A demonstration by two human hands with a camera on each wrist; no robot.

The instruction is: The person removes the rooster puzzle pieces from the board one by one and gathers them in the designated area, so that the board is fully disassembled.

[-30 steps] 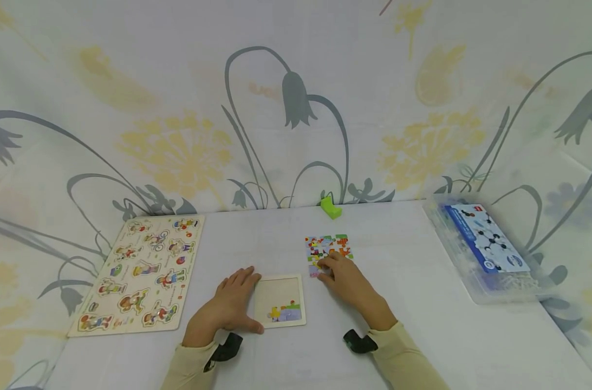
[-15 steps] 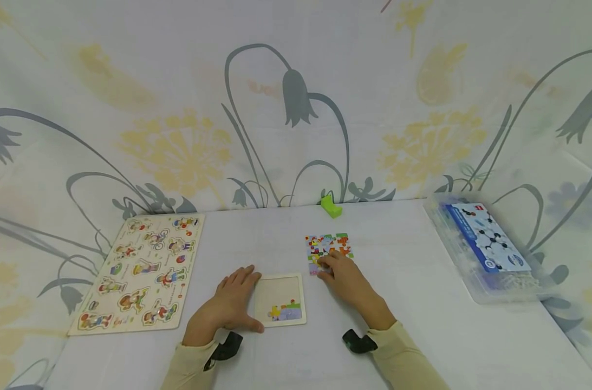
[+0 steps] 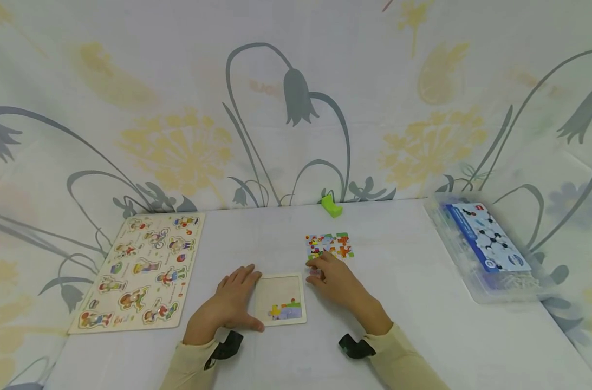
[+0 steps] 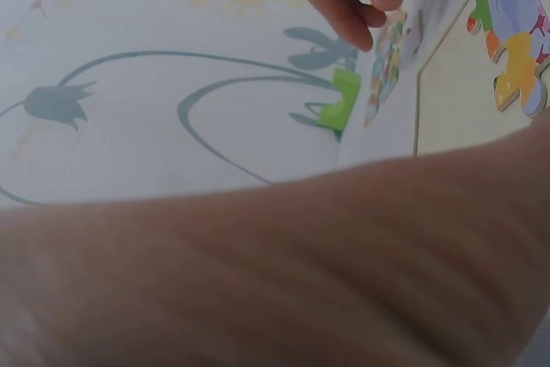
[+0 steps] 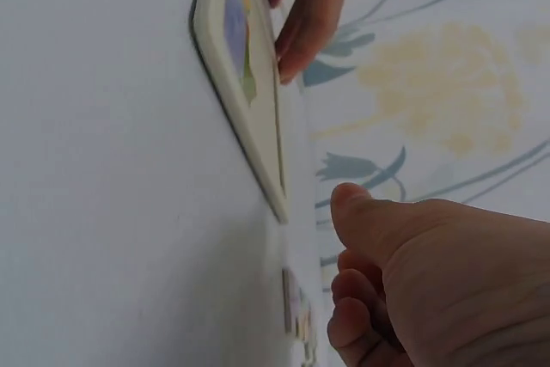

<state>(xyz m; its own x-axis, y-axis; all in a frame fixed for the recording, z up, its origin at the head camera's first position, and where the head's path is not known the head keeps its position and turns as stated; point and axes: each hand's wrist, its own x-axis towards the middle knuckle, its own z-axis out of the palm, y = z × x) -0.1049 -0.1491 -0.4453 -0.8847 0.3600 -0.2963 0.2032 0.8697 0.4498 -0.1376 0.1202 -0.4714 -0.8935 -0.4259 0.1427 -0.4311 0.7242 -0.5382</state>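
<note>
My left hand (image 3: 229, 303) rests at the left side of a small square wooden puzzle tray (image 3: 276, 290), its index fingertip at the far corner and its thumb at the near one. A few joined purple and yellow pieces (image 3: 288, 312) fill the tray's near right part. To the right of the tray, my right hand (image 3: 339, 284) bends loosely over a pinkish-purple puzzle piece (image 3: 316, 272). In the left wrist view that piece (image 4: 415, 36) lies on the table below the fingertips, which stand apart from the thumb. Beyond the hand lies a cluster of colourful puzzle pieces (image 3: 332, 244), partly hidden.
A large wooden picture board (image 3: 144, 271) lies at the left. A clear plastic box (image 3: 490, 244) with a blue and white label stands at the right. At the back edge sits a bright green block (image 3: 332, 207), in front of a flower-print cloth (image 3: 296, 135).
My right hand has shifted slightly left and toward me, and the pinkish-purple piece now shows apart from the cluster. The left hand and tray have stayed in place.
</note>
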